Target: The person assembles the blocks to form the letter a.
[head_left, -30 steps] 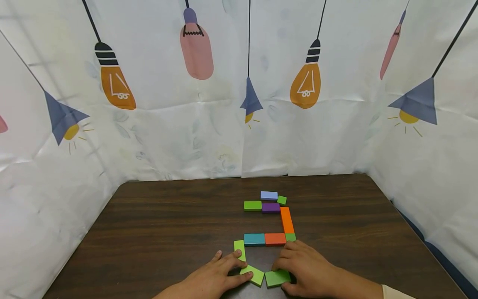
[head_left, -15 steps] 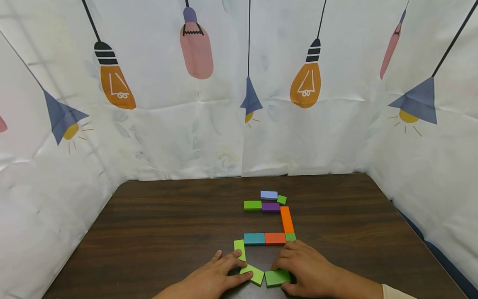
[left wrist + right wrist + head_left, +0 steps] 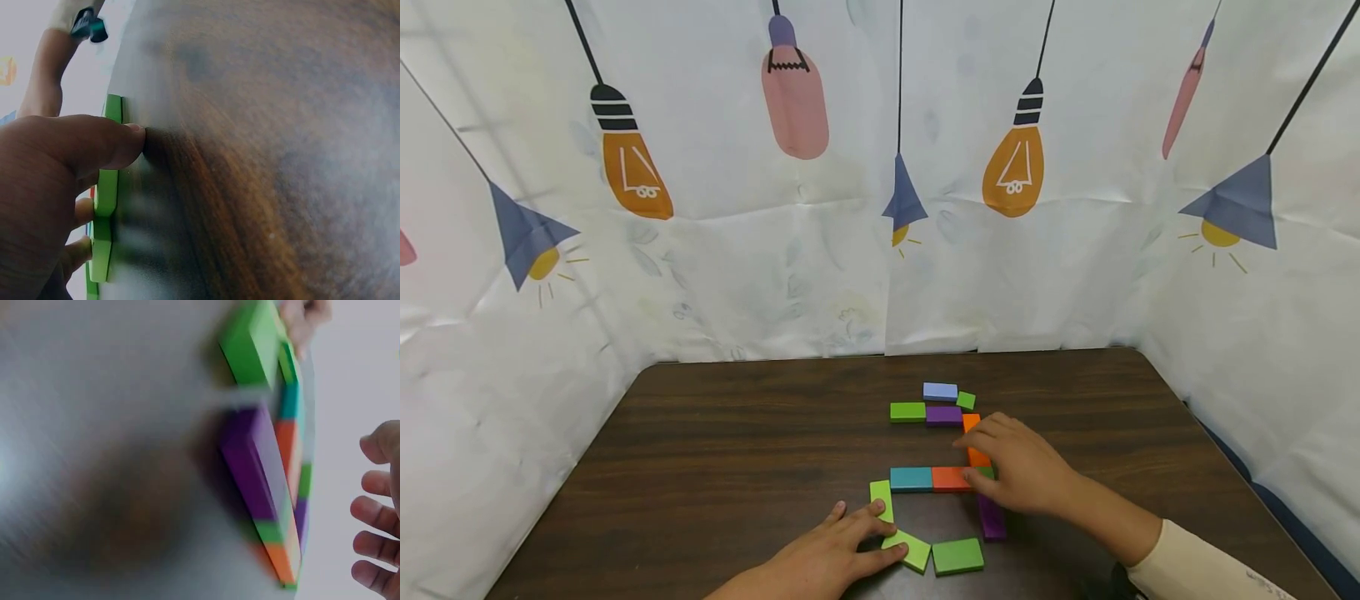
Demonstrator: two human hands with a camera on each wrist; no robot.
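Note:
My left hand (image 3: 838, 550) rests with spread fingers on two lime-green blocks at the near side of the table: an upright one (image 3: 882, 497) and a slanted one (image 3: 912, 552). In the left wrist view its thumb touches the table beside the green blocks (image 3: 106, 192). A green block (image 3: 958, 557) lies just right of the slanted one, with no hand on it. My right hand (image 3: 1018, 467) hovers with extended fingers over the orange block (image 3: 973, 442) and the small green block, partly covering them. A purple block (image 3: 992, 518) lies below that hand; in the right wrist view the fingers hold nothing.
Teal (image 3: 912, 480) and red (image 3: 951, 479) blocks form a row across the middle. Farther back lie a green block (image 3: 907, 412), a purple one (image 3: 943, 416), a light blue one (image 3: 940, 392) and a small green one (image 3: 966, 401). A white printed curtain (image 3: 820, 275) stands behind the dark table (image 3: 737, 450).
My right hand has left the near green block and moved up and away, over the orange block. The purple block it covered now shows. My left hand and the blocks stay put.

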